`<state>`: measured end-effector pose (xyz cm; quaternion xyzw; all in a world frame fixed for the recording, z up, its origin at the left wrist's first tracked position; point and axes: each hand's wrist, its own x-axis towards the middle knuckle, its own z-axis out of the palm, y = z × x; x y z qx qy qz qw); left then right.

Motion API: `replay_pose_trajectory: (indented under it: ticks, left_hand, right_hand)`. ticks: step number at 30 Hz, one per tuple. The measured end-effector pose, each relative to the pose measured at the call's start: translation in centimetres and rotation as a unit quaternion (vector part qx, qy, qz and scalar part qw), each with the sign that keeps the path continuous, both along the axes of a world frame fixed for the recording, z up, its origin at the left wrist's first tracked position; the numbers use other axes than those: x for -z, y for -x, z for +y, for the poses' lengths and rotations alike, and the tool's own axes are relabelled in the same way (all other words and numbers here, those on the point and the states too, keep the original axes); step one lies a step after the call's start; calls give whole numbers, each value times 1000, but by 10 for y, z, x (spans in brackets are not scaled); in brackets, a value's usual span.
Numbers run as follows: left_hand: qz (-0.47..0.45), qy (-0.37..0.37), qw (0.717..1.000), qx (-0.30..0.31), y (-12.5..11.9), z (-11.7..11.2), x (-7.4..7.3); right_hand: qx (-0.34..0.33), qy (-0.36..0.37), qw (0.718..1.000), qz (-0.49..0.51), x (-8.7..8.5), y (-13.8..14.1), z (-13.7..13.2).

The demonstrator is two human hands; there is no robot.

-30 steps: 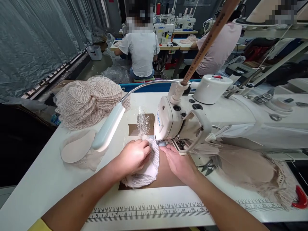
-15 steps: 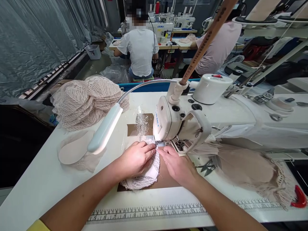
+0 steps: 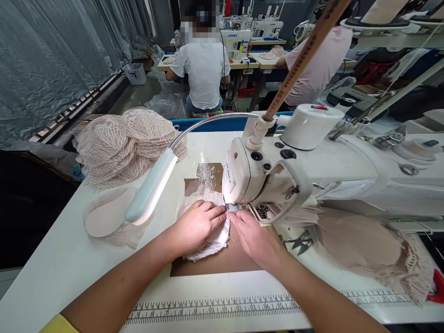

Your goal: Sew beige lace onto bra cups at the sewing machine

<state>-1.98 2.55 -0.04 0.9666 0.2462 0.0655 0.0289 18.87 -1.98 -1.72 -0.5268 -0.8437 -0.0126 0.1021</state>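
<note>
A rounded white lace fabric piece (image 3: 215, 240) lies under the needle end of a white sewing machine (image 3: 239, 169). My left hand (image 3: 199, 226) rests over this piece, fingers bent and pressed together onto it close to the presser foot (image 3: 231, 207). From the right, my right hand (image 3: 251, 236) has its fingertips closed at the fabric's edge, just in front of the foot. The needle and the fabric under my fingers are hidden. Loose threads stick out from the fabric's right edge.
Stacked lace pieces (image 3: 118, 148) sit at the back left, near a lamp (image 3: 151, 187) and a smooth beige pad (image 3: 107, 217). Thread snips (image 3: 302, 243) and a beige fabric bundle (image 3: 364, 245) lie right. A ruler strip (image 3: 215, 309) runs along the front. Two people sit beyond.
The lace fabric piece has moved away from me under the foot, showing more lace behind my left hand and less in front. My hands stay nearly in place.
</note>
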Motion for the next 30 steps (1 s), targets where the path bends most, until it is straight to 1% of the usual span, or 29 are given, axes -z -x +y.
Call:
replay_pose_trajectory:
  ticks: [7, 12, 17, 23, 30]
  left_hand:
    - [-51, -28, 998, 1, -1, 4, 8]
    - [-77, -37, 996, 8, -3, 6, 6]
    - [-80, -31, 996, 16, -2, 8, 4]
    - [-76, -4, 997, -6, -2, 11, 4]
    - [-68, -2, 997, -36, 0, 14, 6]
  right_hand:
    - [9, 6, 1000, 6, -2, 3, 1]
    - [5, -7, 1000, -3, -5, 2, 0]
    - [-4, 0, 1000, 29, -2, -1, 1]
    - [-7, 13, 999, 50, 4, -5, 2]
    - [-7, 19, 999, 38, 8, -3, 3]
